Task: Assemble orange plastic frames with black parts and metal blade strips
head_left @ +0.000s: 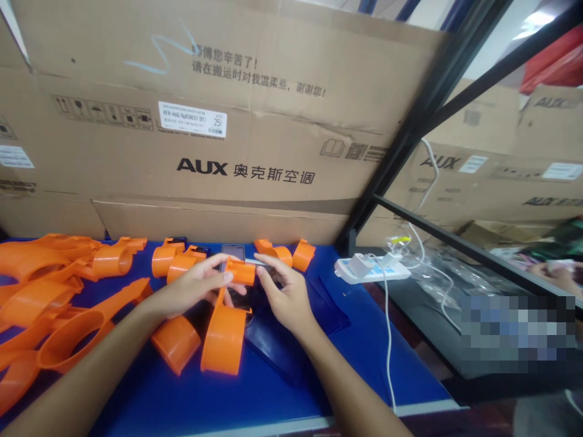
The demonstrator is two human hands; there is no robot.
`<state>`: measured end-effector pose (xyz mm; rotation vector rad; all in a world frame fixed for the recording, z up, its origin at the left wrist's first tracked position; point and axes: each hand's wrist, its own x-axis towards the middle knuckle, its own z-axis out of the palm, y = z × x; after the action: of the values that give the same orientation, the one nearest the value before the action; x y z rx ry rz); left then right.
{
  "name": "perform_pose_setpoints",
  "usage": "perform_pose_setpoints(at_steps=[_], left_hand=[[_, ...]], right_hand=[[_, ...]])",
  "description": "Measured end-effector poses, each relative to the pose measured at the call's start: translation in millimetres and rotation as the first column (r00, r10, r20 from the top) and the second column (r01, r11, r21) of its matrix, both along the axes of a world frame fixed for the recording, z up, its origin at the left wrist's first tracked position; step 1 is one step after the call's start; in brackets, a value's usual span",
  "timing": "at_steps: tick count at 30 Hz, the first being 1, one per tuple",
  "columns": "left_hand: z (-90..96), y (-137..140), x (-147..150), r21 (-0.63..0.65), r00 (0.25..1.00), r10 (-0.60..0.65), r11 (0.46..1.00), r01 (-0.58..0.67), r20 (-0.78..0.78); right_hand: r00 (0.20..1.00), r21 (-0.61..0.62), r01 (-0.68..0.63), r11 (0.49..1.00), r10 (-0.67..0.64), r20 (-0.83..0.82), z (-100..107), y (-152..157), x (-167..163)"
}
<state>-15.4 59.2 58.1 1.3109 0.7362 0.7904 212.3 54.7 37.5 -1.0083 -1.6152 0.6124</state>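
Observation:
My left hand grips an orange plastic part with a small tube at its upper end, thumb on top. Below the fingers is a wide orange ring, which looks joined to the tube by a narrow strip. My right hand is at the tube's right end, thumb and forefinger curled close to it. Whatever lies between those fingers is too small and blurred to name. Behind the hands lies a phone-like device. Under the right hand is a dark blue plastic sheet or bag.
Orange ring parts are heaped at the left, with several more around the hands on the blue table. A white power strip with cables stands right. A large carton walls the back. Beyond the black frame, another person's hand shows.

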Motion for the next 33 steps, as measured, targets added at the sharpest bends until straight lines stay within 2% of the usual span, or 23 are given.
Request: perform_pose_setpoints(at_steps=[4, 7, 11, 17, 23, 27, 29, 30, 32, 33], left_hand=[[-2.5, 3.6, -0.3, 0.003, 0.998, 0.066, 0.998, -0.066, 0.013], [-3.9, 5.8, -1.1, -0.011, 0.994, 0.104, 0.995, -0.103, 0.019], [-2.1, 5.4, -1.6, -0.035, 0.986, 0.158, 0.987, -0.156, 0.049], [-6.8, 7.7, -1.9, -0.048, 0.988, 0.147, 0.988, -0.145, 0.051], [-6.1, 5.7, 1.0, -0.078, 0.985, 0.118, 0.991, -0.109, 0.122], [-1.7, 4.8, 1.7, -0.060, 0.985, 0.128, 0.991, -0.121, 0.117], [-0.6, 6.3, 1.3, -0.034, 0.981, 0.152, 0.988, -0.149, 0.119], [0.0, 7.2, 0.9, -0.021, 0.978, 0.167, 0.986, -0.166, 0.127], [1.5, 9.1, -0.5, -0.002, 0.966, 0.220, 0.975, -0.222, 0.139], [2.4, 9.8, -1.4, 0.002, 0.957, 0.257, 0.966, -0.260, 0.136]], right_hand=[[0.985, -0.035, 0.050, 0.998, -0.055, -0.163, 1.7, 3.2, 2.2], [0.976, -0.077, 0.028, 0.997, -0.044, -0.212, 2.3, 3.3, 3.3], [0.971, -0.098, -0.076, 0.992, 0.051, -0.235, -0.6, 0.2, 0.7], [0.959, -0.137, -0.223, 0.965, 0.192, -0.209, -3.8, -3.1, -4.7], [0.899, -0.178, -0.385, 0.906, 0.324, -0.295, 6.5, -5.8, -5.0], [0.892, -0.180, -0.426, 0.887, 0.379, -0.245, 12.6, -4.6, -0.6], [0.923, -0.143, -0.373, 0.917, 0.351, -0.157, 13.5, -1.4, 4.0], [0.953, -0.108, -0.300, 0.948, 0.292, -0.081, 13.4, 0.7, 6.8], [0.984, -0.011, -0.106, 0.994, 0.106, 0.142, 12.5, 5.0, 12.8], [0.960, 0.038, -0.022, 0.999, 0.011, 0.280, 11.8, 6.9, 15.6]])
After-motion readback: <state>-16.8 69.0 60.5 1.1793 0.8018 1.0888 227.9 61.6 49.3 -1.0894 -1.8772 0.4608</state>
